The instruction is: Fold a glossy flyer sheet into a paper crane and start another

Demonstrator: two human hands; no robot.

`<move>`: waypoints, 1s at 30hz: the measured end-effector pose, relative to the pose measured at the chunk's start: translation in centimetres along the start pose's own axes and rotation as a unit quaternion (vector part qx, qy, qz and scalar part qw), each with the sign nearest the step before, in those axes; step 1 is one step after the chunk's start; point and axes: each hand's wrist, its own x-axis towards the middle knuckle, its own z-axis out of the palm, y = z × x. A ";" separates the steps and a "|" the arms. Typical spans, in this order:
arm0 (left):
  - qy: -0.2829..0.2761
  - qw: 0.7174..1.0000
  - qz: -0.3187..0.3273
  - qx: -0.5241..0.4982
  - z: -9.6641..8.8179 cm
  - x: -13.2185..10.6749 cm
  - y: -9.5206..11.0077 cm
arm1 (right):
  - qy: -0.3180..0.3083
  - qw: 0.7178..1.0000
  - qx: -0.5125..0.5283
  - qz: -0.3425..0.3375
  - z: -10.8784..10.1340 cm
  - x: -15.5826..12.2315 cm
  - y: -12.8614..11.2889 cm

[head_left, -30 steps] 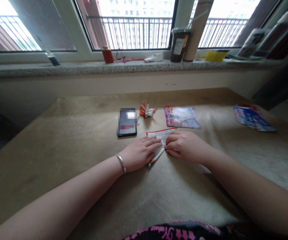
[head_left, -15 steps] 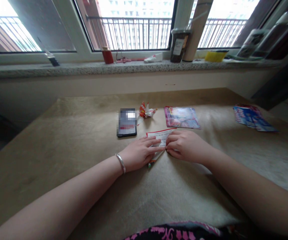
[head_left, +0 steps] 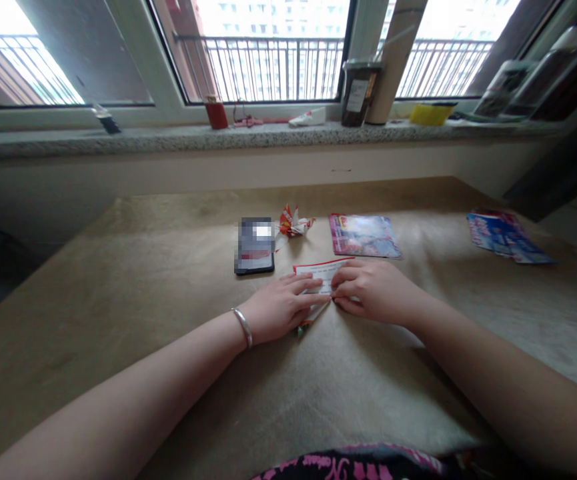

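Observation:
A printed white paper sheet with a red border lies partly folded on the table, slanting to a point at its near left. My left hand, with a silver bangle at the wrist, rests on the sheet with its fingers stretched out flat. Curled fingers of my right hand pinch the sheet's right edge, and both hands cover much of it. Just beyond them stands a folded paper crane in orange and white. To its left is a dark phone with a blurred screen.
A colourful stack of printed cards or packets lies behind my right hand. More blue and red packets are fanned out at the far right of the wooden table. On the granite sill stand a lidded dark cup and a red container.
Almost nothing differs. Both hands keep the same place on the paper, and the whole view has shifted by a very small amount.

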 end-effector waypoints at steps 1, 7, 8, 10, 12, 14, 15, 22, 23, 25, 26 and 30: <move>0.000 1.000 0.000 -0.001 0.0 0.0 0.0 | 0.000 1.000 0.001 0.000 0.0 0.0 0.0; 0.003 1.000 0.004 -0.002 0.1 0.0 -0.1 | 0.008 1.000 0.017 -0.009 0.1 -0.1 0.5; 0.003 1.000 0.004 -0.003 0.2 0.0 -0.1 | 0.009 1.000 0.025 -0.010 0.2 -0.1 0.7; 0.003 1.000 0.004 -0.006 0.2 0.0 -0.2 | 0.011 0.999 0.050 -0.005 0.4 -0.3 1.3; 0.003 1.000 0.004 -0.009 0.3 0.0 -0.1 | 0.014 0.997 0.074 0.012 0.7 -0.4 1.9; 0.002 1.000 0.003 -0.009 0.2 0.0 0.0 | 0.009 0.996 0.090 0.027 0.9 -0.6 2.5; 0.001 1.000 0.002 -0.006 0.2 0.0 0.0 | 0.005 0.995 0.099 0.031 1.0 -0.7 2.7; -0.001 1.000 0.001 0.005 0.2 0.0 0.0 | -0.018 0.996 0.071 0.041 0.7 -0.8 2.8; -0.001 1.000 0.002 0.005 0.2 0.0 0.0 | -0.020 0.997 0.064 0.043 0.6 -0.8 2.8; 0.000 1.000 0.004 0.004 0.3 0.0 -0.1 | -0.019 0.997 0.053 0.047 0.6 -0.8 2.8; 0.001 1.000 0.005 0.003 0.3 0.0 0.0 | -0.018 0.997 0.049 0.047 0.6 -0.9 2.9; -0.002 1.000 0.003 0.002 0.3 0.0 0.0 | -0.017 0.998 0.036 0.049 0.6 -0.8 2.9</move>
